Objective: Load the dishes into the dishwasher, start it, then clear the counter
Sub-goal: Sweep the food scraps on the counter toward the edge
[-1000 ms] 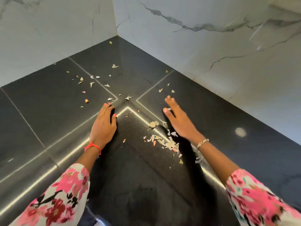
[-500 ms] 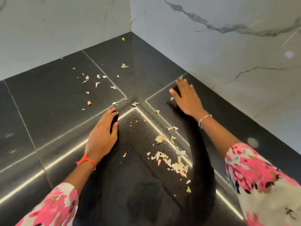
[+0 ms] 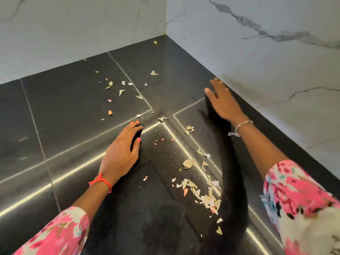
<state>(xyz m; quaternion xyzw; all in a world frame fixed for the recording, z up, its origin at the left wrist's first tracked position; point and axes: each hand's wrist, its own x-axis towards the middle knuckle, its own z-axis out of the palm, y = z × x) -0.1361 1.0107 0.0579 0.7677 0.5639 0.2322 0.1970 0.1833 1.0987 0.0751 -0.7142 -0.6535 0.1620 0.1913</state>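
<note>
Where two white marble walls (image 3: 276, 74) with grey veins meet, a black polished tabletop (image 3: 73, 111) fills the corner, cut by thin pale seams that come together at a seam junction (image 3: 161, 119) near its middle. Bright streaks of light run along the seams nearer the person.

Just on the person's side of the seam junction, slightly to its left, the left hand (image 3: 121, 153) lies palm down on the tabletop. Its grip is released, with the fingers straight and together and nothing held. A red thread (image 3: 103, 181) circles that wrist.

To the right of the seam junction, close to the foot of the right-hand wall, the right hand (image 3: 224, 102) is spread palm down. Its grip is likewise released and holds nothing. A silver bracelet (image 3: 241, 125) sits on its wrist. Both arms wear floral sleeves (image 3: 303, 208).

A heap of scraps (image 3: 206, 196), pale and papery with a few pink bits, lies well toward the person from the seam junction and to its right, between the two arms. Loose scraps (image 3: 121, 92) are scattered beyond the seam junction on the left, among them an orange piece (image 3: 110, 112). A single green bit (image 3: 155, 42) sits far beyond it, against the wall corner.
</note>
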